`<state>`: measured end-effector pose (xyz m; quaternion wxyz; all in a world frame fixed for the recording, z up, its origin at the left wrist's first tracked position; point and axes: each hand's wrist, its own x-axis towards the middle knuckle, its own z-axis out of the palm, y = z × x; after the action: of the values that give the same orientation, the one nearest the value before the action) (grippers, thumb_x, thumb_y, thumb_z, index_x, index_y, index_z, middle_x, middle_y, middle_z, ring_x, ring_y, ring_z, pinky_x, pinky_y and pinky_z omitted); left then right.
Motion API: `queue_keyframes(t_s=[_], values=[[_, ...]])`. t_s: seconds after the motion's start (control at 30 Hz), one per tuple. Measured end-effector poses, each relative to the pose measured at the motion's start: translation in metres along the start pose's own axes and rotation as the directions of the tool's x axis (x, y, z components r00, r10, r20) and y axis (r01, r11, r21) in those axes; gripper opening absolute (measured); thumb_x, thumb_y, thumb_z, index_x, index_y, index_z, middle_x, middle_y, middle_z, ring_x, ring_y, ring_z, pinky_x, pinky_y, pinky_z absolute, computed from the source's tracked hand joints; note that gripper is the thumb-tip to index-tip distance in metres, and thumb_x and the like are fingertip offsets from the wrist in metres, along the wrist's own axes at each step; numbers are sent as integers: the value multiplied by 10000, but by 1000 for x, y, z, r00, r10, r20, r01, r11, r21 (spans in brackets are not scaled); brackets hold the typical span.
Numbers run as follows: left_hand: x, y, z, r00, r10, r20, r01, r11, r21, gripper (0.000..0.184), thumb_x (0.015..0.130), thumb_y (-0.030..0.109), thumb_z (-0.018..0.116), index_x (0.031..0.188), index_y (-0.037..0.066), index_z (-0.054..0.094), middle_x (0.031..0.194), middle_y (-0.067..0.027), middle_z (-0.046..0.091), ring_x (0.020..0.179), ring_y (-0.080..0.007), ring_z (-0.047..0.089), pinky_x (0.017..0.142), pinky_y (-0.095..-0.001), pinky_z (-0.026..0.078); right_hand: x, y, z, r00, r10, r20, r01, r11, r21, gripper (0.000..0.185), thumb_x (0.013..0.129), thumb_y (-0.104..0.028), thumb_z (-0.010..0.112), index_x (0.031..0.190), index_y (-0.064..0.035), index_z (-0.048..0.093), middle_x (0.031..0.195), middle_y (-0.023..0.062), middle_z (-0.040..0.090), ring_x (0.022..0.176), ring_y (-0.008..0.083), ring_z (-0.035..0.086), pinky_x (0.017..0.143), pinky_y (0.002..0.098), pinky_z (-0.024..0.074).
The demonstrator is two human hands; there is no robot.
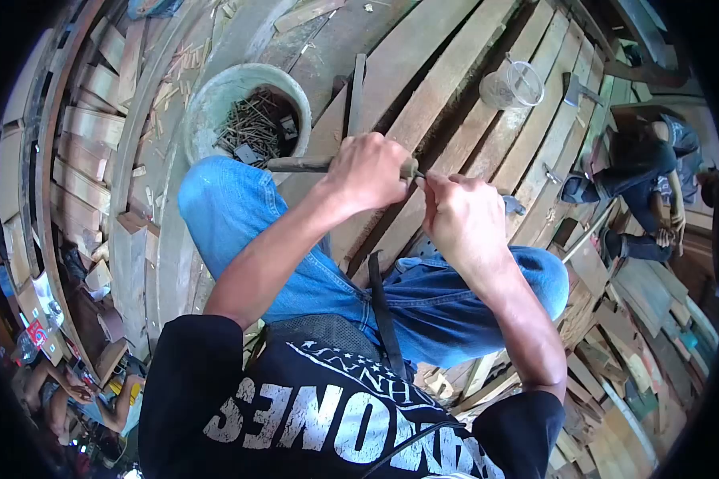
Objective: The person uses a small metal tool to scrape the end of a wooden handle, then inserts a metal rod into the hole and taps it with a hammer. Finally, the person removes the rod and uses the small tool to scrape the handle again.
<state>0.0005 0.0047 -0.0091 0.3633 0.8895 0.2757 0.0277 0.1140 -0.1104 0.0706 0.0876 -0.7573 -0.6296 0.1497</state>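
My left hand (pixel 371 172) is wrapped round a brown stick-like handle (pixel 295 164), which sticks out to the left toward the bucket. A short, blunt, greenish-brown end (pixel 409 168) shows on the other side of that fist. Close beside it, my right hand (pixel 465 211) is closed, thumb and forefinger pinched on a small dark piece at that end. Most of the piece is hidden by the fingers. Both hands are above my crossed legs in blue jeans (pixel 232 207).
A pale bucket (pixel 201 104) with many nail-like metal pieces (pixel 256 124) stands by my left knee. Wooden planks (pixel 431 88) hold a clear plastic tub (pixel 499 89) and an axe-like tool (pixel 571 89). Another person (pixel 647 172) sits at right; others are at lower left. Scrap wood (pixel 615 343) lies lower right.
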Motion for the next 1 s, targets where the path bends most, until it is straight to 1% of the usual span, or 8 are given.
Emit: queue_keyframes(t_s=[0.17, 0.33, 0.47, 0.57, 0.73, 0.83, 0.93, 1.0], values=[[-1, 4, 5, 1000, 29, 5, -30, 981, 192, 165, 677, 229, 674, 730, 75, 703, 710, -184, 670, 722, -367, 674, 708, -480, 533, 1, -10, -11, 989, -66, 132, 89, 980, -179, 60, 739, -69, 628, 741, -12, 649, 641, 139, 637, 632, 323, 687, 573, 404, 559], [-6, 0, -2, 1000, -8, 22, 6, 997, 74, 190, 684, 249, 755, 761, 81, 711, 700, -169, 669, 738, -359, 676, 701, -465, 530, 0, 7, 4, 1000, 7, -15, -4, 980, 198, 37, 738, -13, 637, 764, -14, 663, 669, 176, 634, 626, 350, 650, 594, 420, 540], [0, -1, -5, 998, -3, -68, 7, 998, 65, 189, 681, 253, 755, 743, 83, 702, 684, -162, 664, 728, -360, 673, 698, -466, 528, 5, -5, -4, 996, 84, 8, -84, 996, -12, 15, 760, -10, 653, 747, -16, 659, 625, 169, 616, 603, 357, 638, 571, 432, 524], [0, 0, -3, 997, 40, -70, -30, 990, 138, 176, 674, 240, 748, 711, 82, 681, 664, -154, 656, 718, -360, 671, 688, -468, 526, 5, 5, -3, 996, -86, 25, 85, 996, 25, 26, 769, -10, 647, 762, -11, 672, 615, 173, 609, 602, 358, 636, 569, 438, 520], [-5, 3, -12, 1000, 28, -4, -27, 998, 62, 122, 649, 116, 656, 726, 28, 693, 714, -218, 669, 734, -376, 692, 713, -479, 542, 4, -4, 2, 994, 111, -21, -106, 979, 174, 101, 768, 10, 628, 833, -3, 705, 647, 192, 634, 613, 364, 651, 592, 424, 541], [-2, -1, -10, 998, 52, -36, -47, 990, 135, 123, 655, 124, 665, 725, 28, 698, 710, -217, 669, 731, -364, 696, 704, -471, 547, 8, -9, -3, 991, 112, 75, -108, 992, -59, 97, 775, 1, 629, 831, -6, 709, 672, 205, 642, 616, 364, 653, 597, 422, 543], [-1, -2, -9, 998, 49, 49, -58, 977, 204, 124, 659, 125, 665, 727, 30, 704, 709, -214, 670, 729, -355, 699, 706, -460, 551, 8, 5, -4, 991, -84, 107, 80, 996, 37, 81, 783, -14, 635, 820, -12, 707, 666, 213, 637, 612, 366, 652, 597, 424, 540], [-4, -3, -8, 996, 54, 65, -66, 979, 192, 124, 653, 121, 663, 729, 33, 706, 711, -213, 671, 729, -353, 699, 706, -455, 553, 7, 5, 3, 997, -27, 68, 20, 994, 108, 71, 781, -15, 638, 813, -10, 701, 644, 207, 627, 604, 367, 648, 594, 427, 537]])
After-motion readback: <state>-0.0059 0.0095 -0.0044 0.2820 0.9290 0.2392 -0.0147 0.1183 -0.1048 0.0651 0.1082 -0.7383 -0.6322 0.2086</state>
